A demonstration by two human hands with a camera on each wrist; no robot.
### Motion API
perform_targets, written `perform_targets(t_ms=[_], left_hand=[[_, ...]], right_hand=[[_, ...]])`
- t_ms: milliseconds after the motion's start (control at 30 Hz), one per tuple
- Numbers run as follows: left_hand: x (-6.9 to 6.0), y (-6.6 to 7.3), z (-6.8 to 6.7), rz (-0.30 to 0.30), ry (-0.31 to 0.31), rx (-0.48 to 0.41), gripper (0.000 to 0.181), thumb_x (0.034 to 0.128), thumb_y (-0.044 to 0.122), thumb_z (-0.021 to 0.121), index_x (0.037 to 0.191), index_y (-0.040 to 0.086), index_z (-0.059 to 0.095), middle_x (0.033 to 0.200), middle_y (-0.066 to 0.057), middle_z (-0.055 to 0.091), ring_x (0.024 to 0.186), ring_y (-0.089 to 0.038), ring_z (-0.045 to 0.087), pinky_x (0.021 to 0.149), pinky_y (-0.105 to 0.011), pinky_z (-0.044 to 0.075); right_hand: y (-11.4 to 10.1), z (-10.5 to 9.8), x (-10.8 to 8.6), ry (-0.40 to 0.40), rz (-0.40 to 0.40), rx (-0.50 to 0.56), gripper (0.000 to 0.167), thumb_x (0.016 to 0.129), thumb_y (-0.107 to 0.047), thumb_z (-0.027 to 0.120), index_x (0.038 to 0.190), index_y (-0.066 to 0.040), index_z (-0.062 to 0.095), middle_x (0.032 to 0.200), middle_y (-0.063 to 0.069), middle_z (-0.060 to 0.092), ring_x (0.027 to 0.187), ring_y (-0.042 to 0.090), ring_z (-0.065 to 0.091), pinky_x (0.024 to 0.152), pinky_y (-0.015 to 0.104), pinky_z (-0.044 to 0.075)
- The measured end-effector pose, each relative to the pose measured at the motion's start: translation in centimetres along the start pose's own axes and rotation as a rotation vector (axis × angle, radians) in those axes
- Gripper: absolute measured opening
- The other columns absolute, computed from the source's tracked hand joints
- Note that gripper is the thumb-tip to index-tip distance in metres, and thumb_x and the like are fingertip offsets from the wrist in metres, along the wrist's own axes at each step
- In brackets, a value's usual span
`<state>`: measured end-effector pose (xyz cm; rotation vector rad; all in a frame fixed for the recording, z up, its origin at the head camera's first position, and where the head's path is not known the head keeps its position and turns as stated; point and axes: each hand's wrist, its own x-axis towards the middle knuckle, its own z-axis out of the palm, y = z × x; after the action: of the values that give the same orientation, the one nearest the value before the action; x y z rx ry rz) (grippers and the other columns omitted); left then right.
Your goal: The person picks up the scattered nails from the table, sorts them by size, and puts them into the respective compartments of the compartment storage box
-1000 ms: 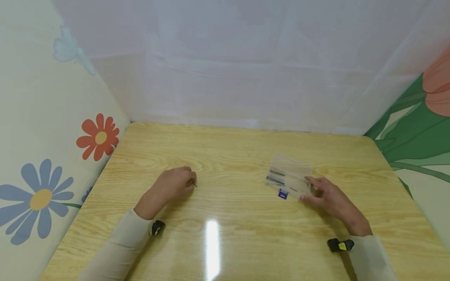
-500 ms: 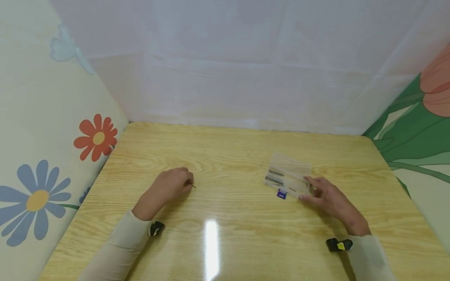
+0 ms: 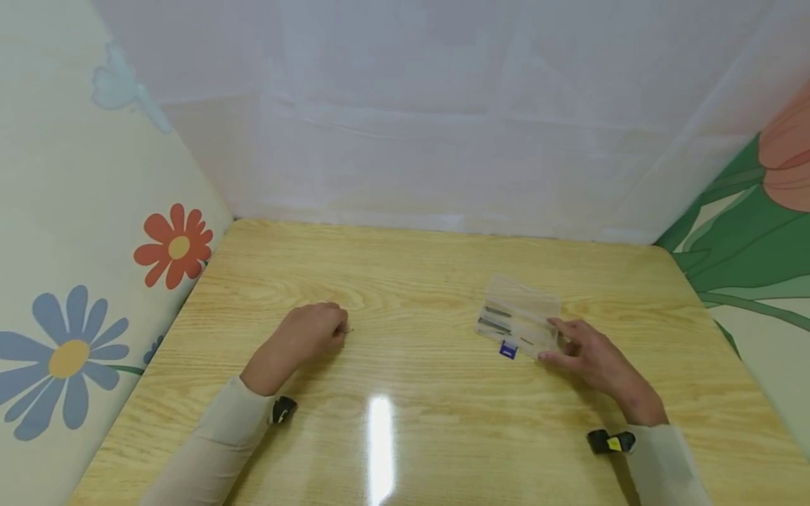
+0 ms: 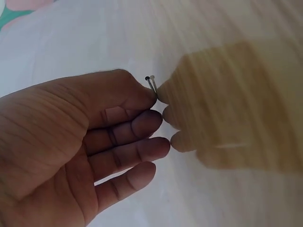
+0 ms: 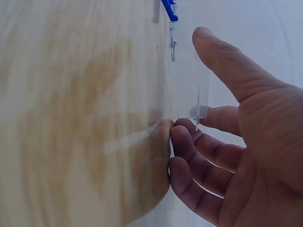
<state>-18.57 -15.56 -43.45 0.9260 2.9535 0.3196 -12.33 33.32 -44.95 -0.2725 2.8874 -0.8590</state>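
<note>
My left hand (image 3: 306,336) is low over the left half of the table and pinches a thin nail (image 4: 150,85) between thumb and forefinger. In the left wrist view two slim shafts with small round heads stick up from the pinch; whether one is a reflection I cannot tell. On the right lies a clear plastic box (image 3: 534,303), lid raised, with dark thin pieces (image 3: 496,325) in its compartments and a blue latch (image 3: 508,349) at its front. My right hand (image 3: 598,358) holds the box's right end, thumb at the front edge and forefinger at the side.
The light wood table (image 3: 436,407) carries a bright strip of reflected light near the front. A white cloth wall (image 3: 405,140) stands behind it, and flower-printed walls (image 3: 69,211) flank the sides. A small black device (image 3: 610,441) sits at the right wrist.
The nail's end pokes out less from my left fingers in the head view than half a second ago. Both hands and the box stay in nearly the same place.
</note>
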Motion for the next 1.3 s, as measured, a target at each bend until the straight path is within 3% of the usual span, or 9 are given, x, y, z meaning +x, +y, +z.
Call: perform_targets(t_ms=[233,633,1133,1300], left_hand=[[0.23,0.11,0.2,-0.005,-0.019,0.006,0.04,0.0866,0.005,0.07,0.062,0.019,0.042,0.062,0.007,0.035,0.059,-0.01,0.031,0.052,-0.028,0.03],[0.72,0.11,-0.09,0.027,-0.031,-0.025,0.044,0.0721,-0.005,0.058,0.06,0.023,0.027,0.063,0.008,0.015,0.059,-0.011,0.018,0.054,-0.029,0.019],[0.64,-0.07,-0.08,0.02,-0.068,-0.051,0.042,0.0748,-0.002,0.062,0.06,0.022,0.03,0.062,0.008,0.018,0.058,-0.01,0.02,0.052,-0.028,0.021],[0.93,0.55,-0.06,0.022,-0.065,-0.052,0.04,0.0784,0.001,0.066,0.062,0.02,0.035,0.062,0.007,0.024,0.059,-0.011,0.025,0.053,-0.028,0.025]], right_hand=[[-0.17,-0.07,-0.05,-0.006,0.017,0.001,0.078,0.093,-0.036,0.077,0.151,0.004,0.044,0.13,0.027,0.054,0.101,0.034,0.062,0.084,0.052,0.05],[-0.14,-0.01,-0.2,0.001,0.017,-0.014,0.078,0.093,-0.035,0.078,0.151,0.004,0.044,0.13,0.027,0.055,0.101,0.033,0.061,0.084,0.053,0.05],[-0.12,0.04,-0.05,-0.003,0.016,-0.006,0.078,0.093,-0.035,0.078,0.152,0.004,0.044,0.129,0.026,0.055,0.101,0.033,0.06,0.084,0.053,0.05],[-0.1,0.02,0.03,-0.008,0.023,-0.009,0.078,0.093,-0.034,0.078,0.152,0.004,0.044,0.13,0.026,0.054,0.101,0.033,0.06,0.084,0.052,0.051]])
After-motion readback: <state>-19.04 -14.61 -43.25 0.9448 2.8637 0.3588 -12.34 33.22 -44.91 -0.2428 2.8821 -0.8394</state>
